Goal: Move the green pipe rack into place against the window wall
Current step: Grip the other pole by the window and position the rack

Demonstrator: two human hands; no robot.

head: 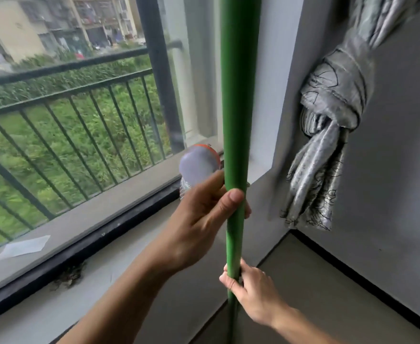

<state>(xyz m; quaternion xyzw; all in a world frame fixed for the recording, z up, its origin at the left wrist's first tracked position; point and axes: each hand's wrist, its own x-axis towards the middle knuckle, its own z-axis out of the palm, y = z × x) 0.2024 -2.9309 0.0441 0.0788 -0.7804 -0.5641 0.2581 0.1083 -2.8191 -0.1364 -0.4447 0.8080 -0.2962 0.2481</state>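
Two hands: both were on one green pipe (pixel 237 120), an upright of the rack, which ran from the top edge of the frame down through the centre to the bottom.
Left hand (pixel 199 219): I had it wrapped round the pipe at mid-frame, thumb across the front, fingers closed behind, clamped tight. I judged this high grip was there to steer and keep the upright from tipping.
Right hand (pixel 251 291): lower down, right of centre, it was closed on the same pipe, fingers curled round it. I think the low hold took the weight.
Rack position: the pipe stood near the corner where the window (pixel 80 108) on the left met the grey wall (pixel 390 170) on the right; its foot was out of sight, so I could not tell whether it touched the wall.
Bottle (pixel 199 162): it sat on the sill (pixel 55 234), just behind the pipe and my left hand.
Curtain (pixel 333 120): knotted up at upper right, clear of the rack.
Risk: I thought pushing closer could knock the bottle.
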